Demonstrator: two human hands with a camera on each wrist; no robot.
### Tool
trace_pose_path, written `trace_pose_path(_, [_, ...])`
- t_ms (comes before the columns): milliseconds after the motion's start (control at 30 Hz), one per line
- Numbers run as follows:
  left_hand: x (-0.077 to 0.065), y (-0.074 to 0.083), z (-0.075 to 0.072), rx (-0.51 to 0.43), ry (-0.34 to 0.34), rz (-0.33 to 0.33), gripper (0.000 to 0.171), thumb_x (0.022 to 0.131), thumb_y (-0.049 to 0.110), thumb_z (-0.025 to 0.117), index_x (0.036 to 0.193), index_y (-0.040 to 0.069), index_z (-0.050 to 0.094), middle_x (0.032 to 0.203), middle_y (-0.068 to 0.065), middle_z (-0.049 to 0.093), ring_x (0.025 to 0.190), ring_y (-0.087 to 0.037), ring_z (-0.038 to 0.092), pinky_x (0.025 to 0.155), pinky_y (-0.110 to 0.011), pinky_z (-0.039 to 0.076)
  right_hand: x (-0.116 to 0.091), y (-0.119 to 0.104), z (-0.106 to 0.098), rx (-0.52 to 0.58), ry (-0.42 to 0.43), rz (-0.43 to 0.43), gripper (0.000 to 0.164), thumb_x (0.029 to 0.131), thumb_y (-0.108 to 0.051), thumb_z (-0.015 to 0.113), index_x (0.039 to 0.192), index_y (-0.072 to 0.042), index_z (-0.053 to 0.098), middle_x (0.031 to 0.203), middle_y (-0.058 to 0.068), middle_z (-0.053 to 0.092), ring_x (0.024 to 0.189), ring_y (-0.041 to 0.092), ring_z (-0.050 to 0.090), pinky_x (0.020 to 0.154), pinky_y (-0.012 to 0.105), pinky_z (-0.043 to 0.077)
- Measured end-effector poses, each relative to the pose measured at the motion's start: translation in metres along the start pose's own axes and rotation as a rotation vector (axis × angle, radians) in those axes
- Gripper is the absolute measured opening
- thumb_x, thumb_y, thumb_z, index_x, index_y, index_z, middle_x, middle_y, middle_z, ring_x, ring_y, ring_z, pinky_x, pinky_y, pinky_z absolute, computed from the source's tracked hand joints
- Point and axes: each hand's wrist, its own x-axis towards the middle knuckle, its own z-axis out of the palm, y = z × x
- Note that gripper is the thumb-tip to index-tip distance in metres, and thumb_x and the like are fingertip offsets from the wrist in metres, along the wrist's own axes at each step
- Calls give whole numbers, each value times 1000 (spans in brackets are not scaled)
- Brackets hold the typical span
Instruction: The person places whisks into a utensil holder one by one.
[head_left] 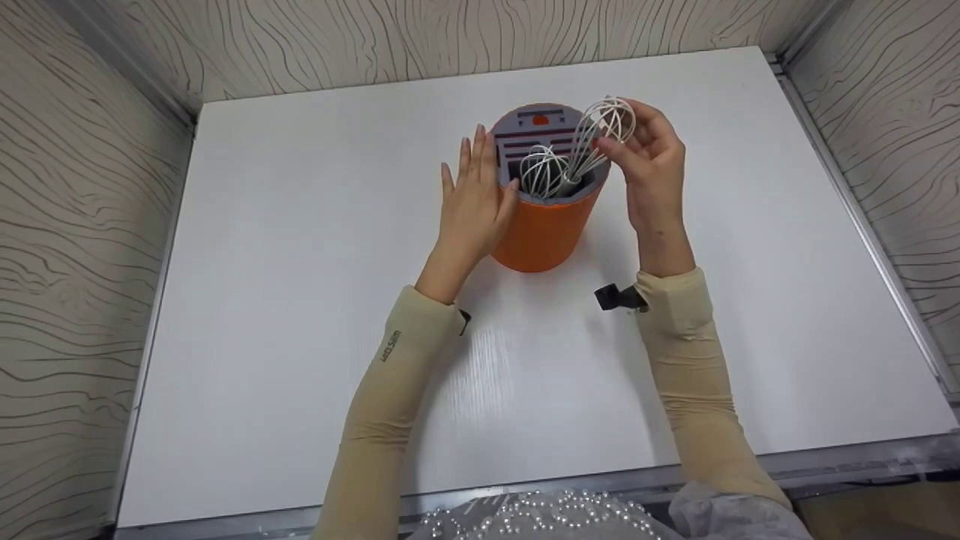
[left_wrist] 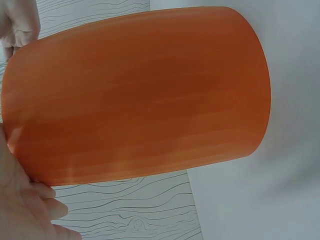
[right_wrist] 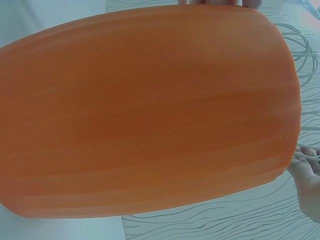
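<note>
A person's left hand (head_left: 474, 204) rests straight-fingered against an orange utensil holder (head_left: 546, 225) mid-table while the right hand (head_left: 651, 161) pinches a white whisk (head_left: 600, 135) standing beside another whisk (head_left: 544, 172), apparently mid-placement; steady vertical guidance seems next.

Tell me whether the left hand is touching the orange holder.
Touching. The head view shows the left hand with straight fingers laid flat against the side of the orange holder; no gap shows between them.
</note>
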Motion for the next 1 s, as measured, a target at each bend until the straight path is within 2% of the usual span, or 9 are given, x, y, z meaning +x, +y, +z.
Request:
trace_pose_path(200, [0, 1, 0, -2, -7, -8, 64, 98, 33, 32, 150, 1, 13, 158, -12, 8, 144, -29, 7, 109, -59, 9, -2, 2, -3, -22, -23, -14, 35, 77, 7, 70, 111, 3, 63, 120, 22, 59, 113, 32, 56, 89, 32, 48])
trace_pose_path(367, [0, 1, 0, -6, -7, -4, 64, 98, 33, 32, 150, 1, 13, 158, -12, 8, 144, -29, 7, 109, -59, 8, -6, 4, -8, -37, -16, 4, 31, 78, 6, 69, 108, 3, 65, 117, 21, 60, 114, 35, 55, 95, 36, 44])
trace_pose_path(700, [0, 2, 1, -35, -8, 8, 65, 99, 34, 32, 151, 1, 12, 158, -11, 7, 144, -29, 6, 109, -58, 6, -11, 7, -15, -19, 10, 12, 25, 79, 7, 68, 104, 3, 67, 112, 20, 63, 107, 32, 59, 92, 35, 46])
trace_pose_path(867, [1, 1, -4, -105, -52, -16, 66, 99, 34, 33, 151, 3, 9, 158, -10, 5, 144, -29, 5, 110, -56, 5, -13, 10, -19, -36, 44, 20, 23, 81, 4, 68, 104, 3, 67, 111, 19, 64, 105, 29, 60, 93, 35, 46])
trace_pose_path(1000, [-1, -6, -11, -211, -60, -27, 67, 99, 36, 33, 152, 6, 5, 158, -7, 3, 144, -27, 2, 112, -50, 2, -15, 12, -25, -46, 91, 41, 20, 84, 1, 66, 104, 4, 66, 111, 18, 64, 108, 30, 59, 93, 36, 46])
